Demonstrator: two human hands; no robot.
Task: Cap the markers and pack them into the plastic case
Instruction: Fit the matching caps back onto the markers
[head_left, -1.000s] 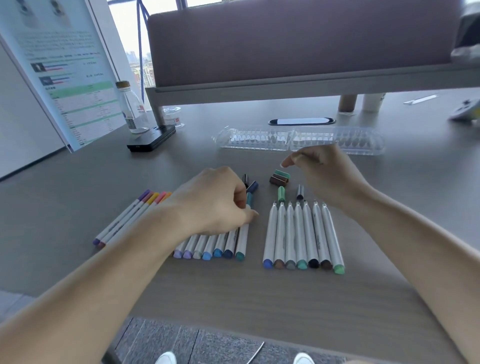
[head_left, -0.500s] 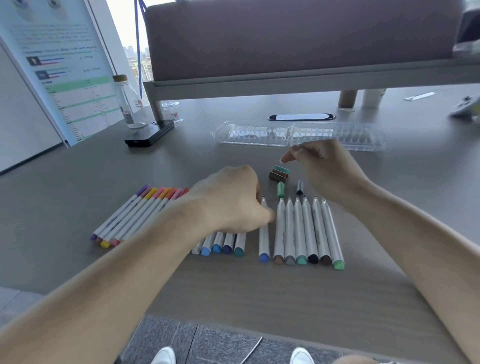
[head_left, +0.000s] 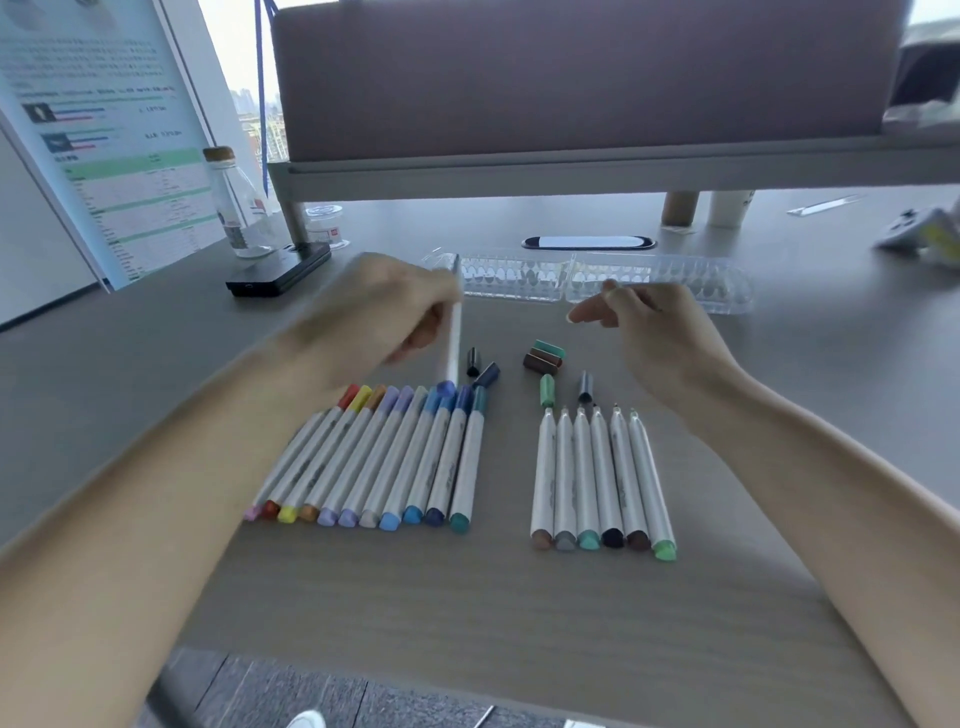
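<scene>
Two hands near the case (head_left: 691, 283) — left hand (head_left: 384, 312) gripping a marker (head_left: 455, 332), right hand (head_left: 660, 338) curled, grip unclear

Capped white-barrelled markers in the left row (head_left: 395, 457): eleven, as far as the blurred far ends allow
Uncapped white-barrelled markers in the right row (head_left: 597, 478): six
White marker with a blue end, lifted off the table (head_left: 455, 332): one
Loose plastic marker caps on the table: seven
- black cap (head_left: 472, 361): one
- navy cap (head_left: 487, 374): one
- green cap (head_left: 546, 391): one
- dark grey cap (head_left: 585, 387): one
- stacked teal and brown caps (head_left: 543, 356): three
Clear plastic case (head_left: 675, 275): one, open in two halves
Bare hands: two, the left hand (head_left: 384, 312) and the right hand (head_left: 660, 338)
Clear bottle with a tan top (head_left: 234, 208): one
Flat black box (head_left: 280, 270): one
</scene>
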